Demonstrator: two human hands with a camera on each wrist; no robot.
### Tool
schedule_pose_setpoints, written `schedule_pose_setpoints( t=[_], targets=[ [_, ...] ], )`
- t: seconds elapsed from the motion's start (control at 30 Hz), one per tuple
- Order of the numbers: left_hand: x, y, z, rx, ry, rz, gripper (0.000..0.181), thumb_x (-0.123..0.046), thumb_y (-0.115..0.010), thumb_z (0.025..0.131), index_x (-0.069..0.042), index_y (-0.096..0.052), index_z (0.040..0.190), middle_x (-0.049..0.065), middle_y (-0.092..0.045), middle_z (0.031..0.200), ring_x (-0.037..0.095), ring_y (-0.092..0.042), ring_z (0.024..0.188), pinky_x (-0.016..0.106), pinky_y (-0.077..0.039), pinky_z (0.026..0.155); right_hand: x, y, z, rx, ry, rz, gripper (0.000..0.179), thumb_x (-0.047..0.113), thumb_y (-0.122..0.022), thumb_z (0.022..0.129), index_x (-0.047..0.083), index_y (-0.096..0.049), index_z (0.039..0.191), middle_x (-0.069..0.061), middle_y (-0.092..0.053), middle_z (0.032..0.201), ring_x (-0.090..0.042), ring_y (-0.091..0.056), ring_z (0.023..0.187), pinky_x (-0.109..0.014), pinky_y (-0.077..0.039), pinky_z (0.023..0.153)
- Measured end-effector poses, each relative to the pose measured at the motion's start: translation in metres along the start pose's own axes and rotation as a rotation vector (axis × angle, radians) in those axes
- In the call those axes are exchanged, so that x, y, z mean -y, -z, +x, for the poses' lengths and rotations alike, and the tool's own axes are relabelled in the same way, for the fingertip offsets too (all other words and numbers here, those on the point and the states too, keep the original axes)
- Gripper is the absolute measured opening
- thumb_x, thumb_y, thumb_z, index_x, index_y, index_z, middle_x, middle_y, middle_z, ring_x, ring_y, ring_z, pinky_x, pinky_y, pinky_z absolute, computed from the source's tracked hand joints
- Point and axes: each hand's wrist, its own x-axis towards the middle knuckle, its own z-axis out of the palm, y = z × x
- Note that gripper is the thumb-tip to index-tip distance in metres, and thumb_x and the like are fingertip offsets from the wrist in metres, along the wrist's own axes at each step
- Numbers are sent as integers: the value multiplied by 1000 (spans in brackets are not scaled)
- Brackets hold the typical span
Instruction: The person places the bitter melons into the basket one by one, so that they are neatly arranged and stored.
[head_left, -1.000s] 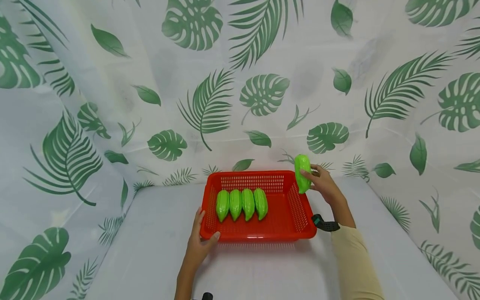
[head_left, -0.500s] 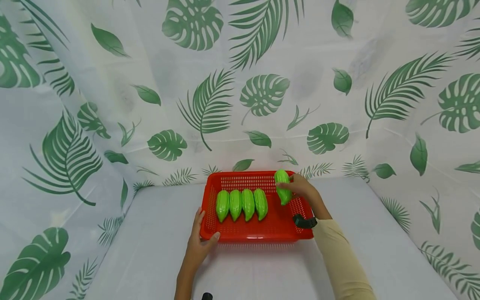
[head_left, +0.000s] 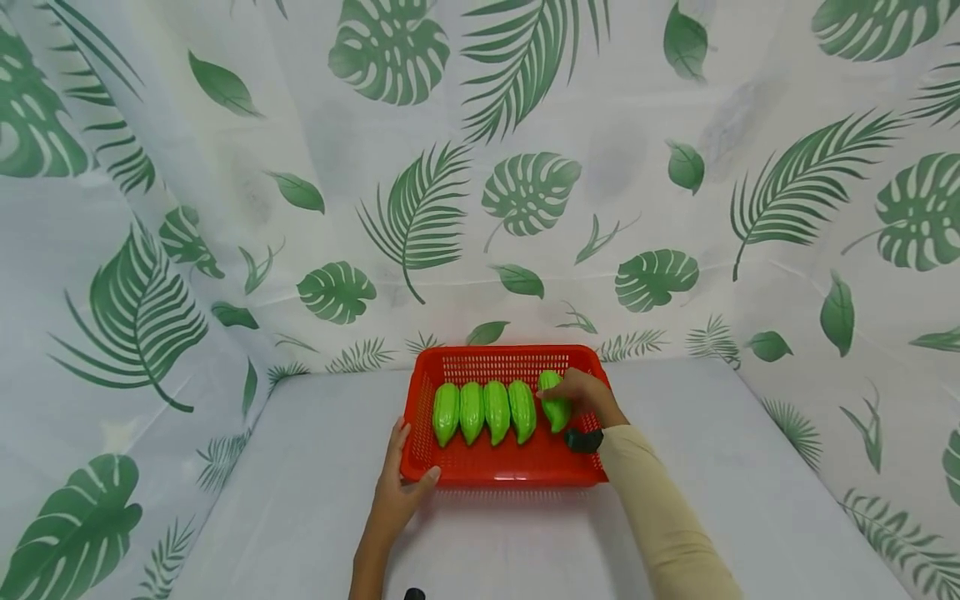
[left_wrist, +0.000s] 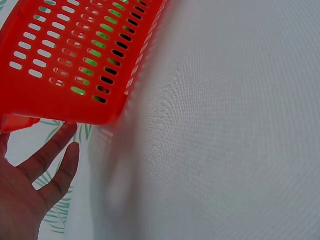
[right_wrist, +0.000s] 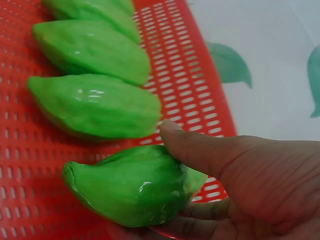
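Note:
A red plastic basket (head_left: 495, 475) with slotted walls stands on the white surface. Inside, several glossy green bitter melons (head_left: 472, 412) lie side by side in a row at the left. My right hand (head_left: 588, 393) is inside the basket and holds another bitter melon (right_wrist: 135, 187) between thumb and fingers, a small gap to the right of the row. Its pointed tip faces the front. My left hand (head_left: 403, 483) rests at the basket's front left corner, thumb at the front rim. Its fingers (left_wrist: 62, 172) look spread and relaxed in the left wrist view, one touching the basket.
White cloth with green leaf prints (head_left: 420, 208) hangs behind and at both sides. The pale tabletop (head_left: 315, 500) extends around the basket. A dark band (head_left: 583, 440) sits on the right wrist, below a beige sleeve (head_left: 663, 508).
My right hand has carried the bitter melon left from above the basket's right rim and lowered it inside, beside the row. The left hand has stayed in place.

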Motion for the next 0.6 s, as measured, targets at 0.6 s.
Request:
schedule_pose_setpoints(
  t=[0.6],
  targets=[
    [3,-2,0,-15,-15,29,84,-28,-71,88,-24,-22,156,-7,-13,165,30,-28,148,53,-43,107,-7,-19,8,-20,-74,0,51,33,-74,87,-5,-56,115,-15,-66,97,-28,-71,81,-43,-61,76]
  ],
)
